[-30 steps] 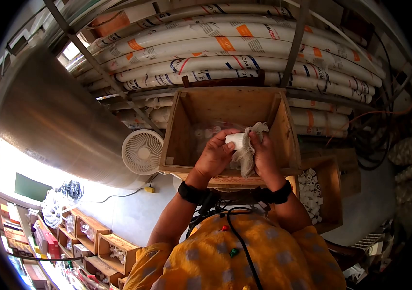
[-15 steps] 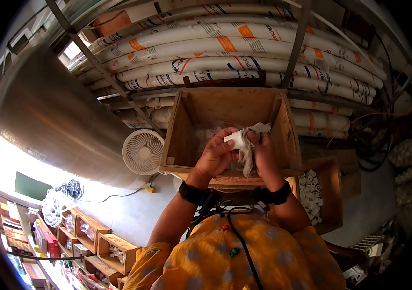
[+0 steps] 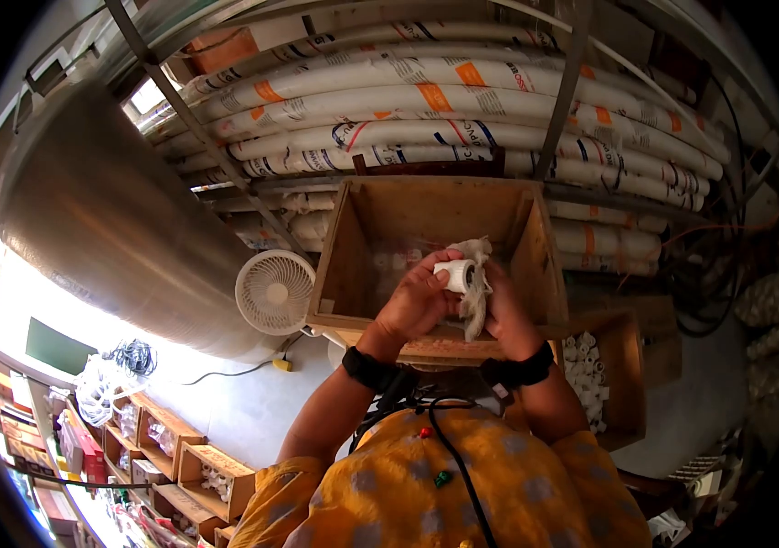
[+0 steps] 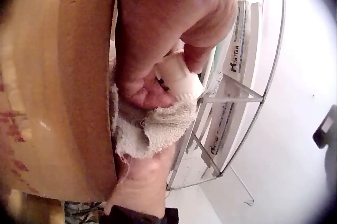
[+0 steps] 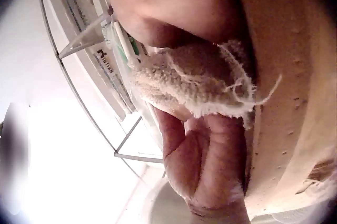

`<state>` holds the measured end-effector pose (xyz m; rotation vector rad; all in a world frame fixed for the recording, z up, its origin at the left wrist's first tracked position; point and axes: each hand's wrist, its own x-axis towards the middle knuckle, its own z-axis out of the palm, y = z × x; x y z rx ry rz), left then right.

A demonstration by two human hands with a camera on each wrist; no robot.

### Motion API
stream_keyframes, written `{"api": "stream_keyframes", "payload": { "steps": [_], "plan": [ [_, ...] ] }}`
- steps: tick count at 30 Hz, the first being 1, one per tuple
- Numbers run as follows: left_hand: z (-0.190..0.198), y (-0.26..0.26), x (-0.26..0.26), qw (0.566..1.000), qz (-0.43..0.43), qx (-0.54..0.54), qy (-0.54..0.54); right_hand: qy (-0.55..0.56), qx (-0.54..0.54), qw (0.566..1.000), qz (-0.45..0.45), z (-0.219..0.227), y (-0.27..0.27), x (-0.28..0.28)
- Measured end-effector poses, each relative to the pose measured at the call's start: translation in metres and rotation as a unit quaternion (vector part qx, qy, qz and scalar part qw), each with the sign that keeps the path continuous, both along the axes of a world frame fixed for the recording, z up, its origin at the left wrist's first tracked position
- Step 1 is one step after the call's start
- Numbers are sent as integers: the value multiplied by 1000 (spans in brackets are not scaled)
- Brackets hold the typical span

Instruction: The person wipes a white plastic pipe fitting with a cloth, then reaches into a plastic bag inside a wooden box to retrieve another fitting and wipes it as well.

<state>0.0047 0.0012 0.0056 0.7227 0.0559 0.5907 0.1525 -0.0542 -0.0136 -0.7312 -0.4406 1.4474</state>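
A short white plastic pipe fitting is gripped by my left hand, its fingers and thumb wrapped about one end. In the head view its dark open end faces right. My right hand holds a frayed off-white rag against that end. Left-hand fingers partly cover the fitting in the left wrist view, with the rag bunched beside it. In the right wrist view the rag sits beneath my right hand and hides most of the fitting. Both hands are over the near side of a wooden box.
Clear plastic bags with small white pieces lie inside the box. A white fan stands to its left. Another wooden box at the right holds many white fittings. Long white pipes are stacked behind, on a metal rack.
The fitting has turned in my left hand, so its dark open end now shows. The rag has shifted, and my right hand's fingers have gone behind it. The head view has tilted slightly.
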Motion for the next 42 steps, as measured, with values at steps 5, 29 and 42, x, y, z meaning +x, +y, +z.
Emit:
{"api": "stream_keyframes", "payload": {
  "steps": [5, 29, 42],
  "plan": [
    [23, -22, 6, 993, -10, 77, 92, -171, 87, 981, 19, 4, -27, 5],
    [52, -51, 23, 820, 307, 426, 228, -94, 187, 976, 55, -48, -9, 14],
    [72, -74, 20, 682, 295, 642, 190, -51, 146, 974, 164, -58, -21, 22]
  ]
}}
